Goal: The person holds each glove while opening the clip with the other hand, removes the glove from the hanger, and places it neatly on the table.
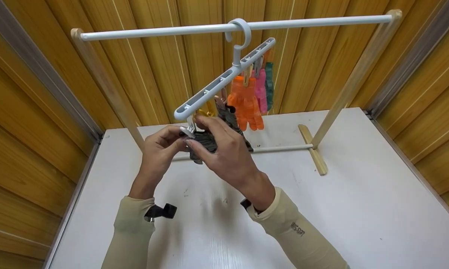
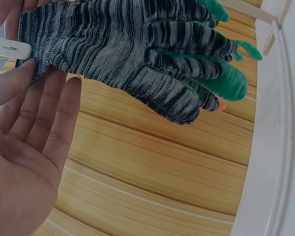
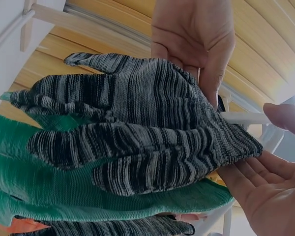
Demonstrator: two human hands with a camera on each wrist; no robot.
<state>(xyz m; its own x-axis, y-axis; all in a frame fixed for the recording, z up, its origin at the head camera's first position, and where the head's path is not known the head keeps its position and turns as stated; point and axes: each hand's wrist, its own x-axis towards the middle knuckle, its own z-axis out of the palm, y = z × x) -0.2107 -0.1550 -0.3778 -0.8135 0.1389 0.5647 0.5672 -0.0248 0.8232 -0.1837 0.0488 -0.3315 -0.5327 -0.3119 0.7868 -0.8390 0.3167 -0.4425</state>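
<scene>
A grey-and-black striped knit glove (image 3: 147,93) hangs by its cuff near the close end of a grey hanger (image 1: 209,92). A white clip (image 2: 10,48) lies over the cuff. My left hand (image 1: 159,149) pinches the cuff beside the clip, thumb in front, fingers behind it. On the other side my right hand (image 1: 228,153) holds the cuff; in the right wrist view its thumb is at the clip's end and its fingers lie under the knit. Part of the glove is hidden by my right hand in the head view.
The hanger hooks over a white rail (image 1: 164,31) on wooden posts (image 1: 366,74). Further along it hang an orange glove (image 1: 245,102), a pink glove (image 1: 261,91) and a green glove (image 1: 270,87) on pegs. Below is a white table (image 1: 359,209); wood-panelled walls (image 1: 26,127) surround it.
</scene>
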